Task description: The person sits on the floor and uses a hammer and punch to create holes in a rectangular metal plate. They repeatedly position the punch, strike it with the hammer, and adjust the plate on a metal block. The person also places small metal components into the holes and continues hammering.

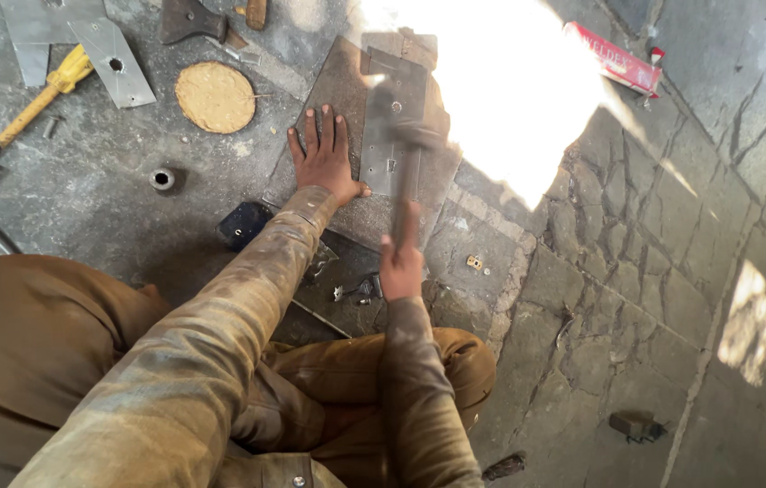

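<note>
On the floor, left hand (324,158) steadies metal plate (392,136); right hand (400,264) grips hammer (404,167)

The left hand (326,155) is lying flat, fingers spread — the right hand (400,267) is gripping closed, both sleeved arms reaching forward.

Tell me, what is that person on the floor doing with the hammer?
A person sits on the stone floor. The right hand grips a hammer, its blurred head over a grey metal strip. The left hand lies flat beside the strip, pressing on the flat slab beneath. A round disc and a yellow-handled tool lie nearby.
</note>
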